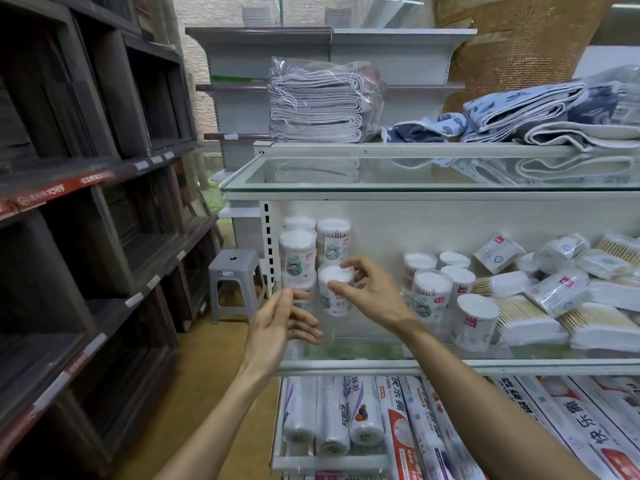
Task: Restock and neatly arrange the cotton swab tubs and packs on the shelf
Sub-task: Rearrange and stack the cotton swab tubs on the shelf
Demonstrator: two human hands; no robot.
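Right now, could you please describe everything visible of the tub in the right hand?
The cotton swab tub is a clear plastic cylinder, upright, packed with swabs whose white tips fill its top; a printed label wraps its side. The right hand holds it, thumb across the front, fingers behind the rim. It is at the left end of the glass shelf, beside stacked tubs; whether its base rests there I cannot tell.
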